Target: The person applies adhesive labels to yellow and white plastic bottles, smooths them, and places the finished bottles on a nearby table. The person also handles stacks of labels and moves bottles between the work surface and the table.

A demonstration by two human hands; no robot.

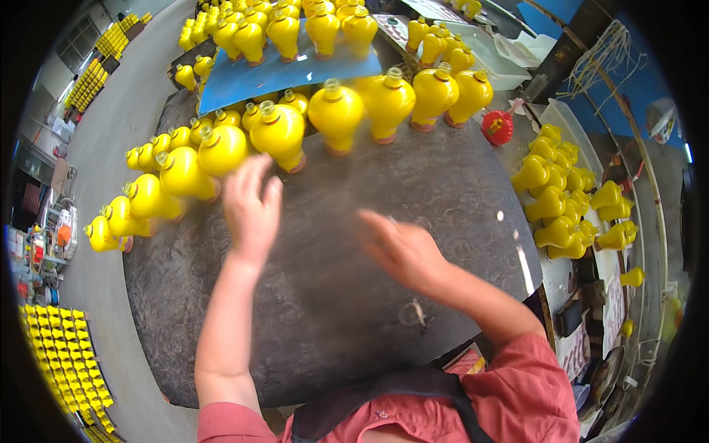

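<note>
Yellow round-shouldered bottles with clear glass necks stand in a curved row along the far and left part of a dark tabletop (332,310). My left hand (252,210) is over the table with fingers stretched and thumb apart. Its fingertips come up to the lower side of one yellow bottle (223,150); whether they touch it I cannot tell. Just right of them stands another yellow bottle (278,134). My right hand (402,247), smeared by motion, hovers above the middle of the table. Its fingers reach out to the left, apart from the bottles, and nothing shows in them.
Behind the row, a blue board (295,76) bears more yellow bottles. Yellow pieces (550,203) lie heaped in a bin at the right, near a red ribbed object (497,127). Stacked yellow items (66,354) stand on the floor at the lower left.
</note>
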